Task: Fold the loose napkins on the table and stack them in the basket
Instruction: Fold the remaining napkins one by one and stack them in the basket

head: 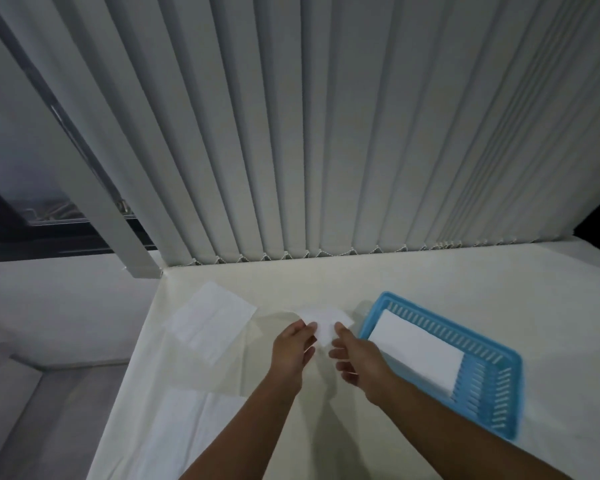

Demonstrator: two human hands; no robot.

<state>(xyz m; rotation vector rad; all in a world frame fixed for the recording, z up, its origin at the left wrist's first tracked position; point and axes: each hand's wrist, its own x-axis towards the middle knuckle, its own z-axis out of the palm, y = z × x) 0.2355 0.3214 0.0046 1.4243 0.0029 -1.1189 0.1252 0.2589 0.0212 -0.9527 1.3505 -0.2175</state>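
A small folded white napkin [324, 320] is held above the cream table [430, 282] between my left hand [291, 351] and my right hand [357, 362], each pinching its near edge. Just right of it stands a blue slotted plastic basket [492, 386] with a stack of folded white napkins [418, 353] lying inside. One loose unfolded napkin [210, 320] lies flat at the left of the table. Another loose napkin [184, 427] lies near the front left edge.
Grey vertical blinds [326, 133] hang along the table's far edge. The table's left edge drops off to a lower pale surface [59, 306]. A dark window opening [32, 216] shows at the far left.
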